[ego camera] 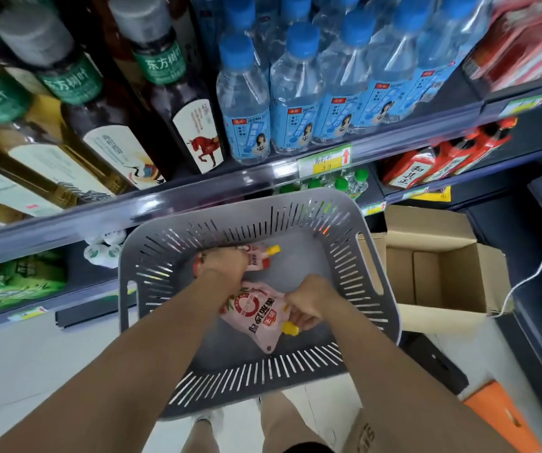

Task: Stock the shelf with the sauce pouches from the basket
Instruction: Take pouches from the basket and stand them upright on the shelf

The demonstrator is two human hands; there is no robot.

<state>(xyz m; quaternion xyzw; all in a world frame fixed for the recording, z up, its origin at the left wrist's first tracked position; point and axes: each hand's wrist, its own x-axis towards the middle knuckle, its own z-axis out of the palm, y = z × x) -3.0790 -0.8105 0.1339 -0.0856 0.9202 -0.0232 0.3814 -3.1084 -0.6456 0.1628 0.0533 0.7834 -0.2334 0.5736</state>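
While both your hands are down in the basket (374, 230), no pouch is on the shelf (197, 194) yet. Your left hand (222, 264) closes its fingers on the far pouch (258, 258). Your right hand (310, 302) pinches the near pouch (256, 317) by its yellow cap. Only these two pouches show, so both are left to stock.
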